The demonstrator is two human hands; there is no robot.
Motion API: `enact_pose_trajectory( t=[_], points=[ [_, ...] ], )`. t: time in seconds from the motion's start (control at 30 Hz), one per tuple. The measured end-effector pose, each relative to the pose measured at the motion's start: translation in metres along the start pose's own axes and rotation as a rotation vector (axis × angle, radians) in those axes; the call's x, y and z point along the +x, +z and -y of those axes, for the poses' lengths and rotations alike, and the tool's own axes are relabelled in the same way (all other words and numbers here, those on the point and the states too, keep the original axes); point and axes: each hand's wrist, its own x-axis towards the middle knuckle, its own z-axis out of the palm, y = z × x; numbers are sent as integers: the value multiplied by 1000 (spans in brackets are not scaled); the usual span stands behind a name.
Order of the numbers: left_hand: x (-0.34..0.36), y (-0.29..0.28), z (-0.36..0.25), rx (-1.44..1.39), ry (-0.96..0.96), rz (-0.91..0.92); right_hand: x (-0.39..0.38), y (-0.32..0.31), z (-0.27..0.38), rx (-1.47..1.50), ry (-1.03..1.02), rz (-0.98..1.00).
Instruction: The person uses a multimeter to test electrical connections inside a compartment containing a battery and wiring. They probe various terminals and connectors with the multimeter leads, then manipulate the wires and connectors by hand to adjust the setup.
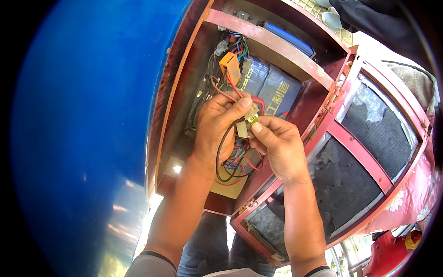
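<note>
My left hand (219, 124) is closed around wires and a cream plastic connector (243, 129), thumb on top. My right hand (277, 145) pinches a small pale connector piece with metal contacts (253, 117) beside it. A black cable (218, 147) loops below my left hand. An orange box (230, 69) with red leads lies among bundled wires above my hands. Blue-grey battery blocks (284, 90) sit behind them inside an open red metal compartment (282, 39). More red and black wires (244, 171) lie lower in the compartment.
A glossy blue panel (83, 115) fills the left. A hinged red lid with dark lining (355, 157) lies open at the right. A blue finned case (288, 38) sits at the top. Someone's dark trouser leg (369, 23) shows at upper right, above grey cloth and pink floral material (392, 207).
</note>
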Motion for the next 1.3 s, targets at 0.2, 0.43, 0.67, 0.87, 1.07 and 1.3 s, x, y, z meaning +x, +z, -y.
enact_pose_trajectory(
  t=[0.2, 0.43, 0.67, 0.87, 1.07, 1.3],
  points=[
    [-1, 2, -1, 16, -17, 4, 1, 3, -6, -29, -21, -52],
    [-7, 7, 0, 36, -48, -52, -3, 11, -17, -65, -72, -101],
    [-18, 13, -9, -137, -107, -69, -25, 32, -2, -83, -156, -35],
    [-14, 11, -4, -52, -35, -73, -17, 38, -1, 18, -186, -293],
    [-13, 0, 1, -76, -38, -40, -9, 35, -11, 15, -223, -313],
    [-10, -5, 1, -86, -32, -39, -7, 39, -14, -55, -276, -330]
  ],
)
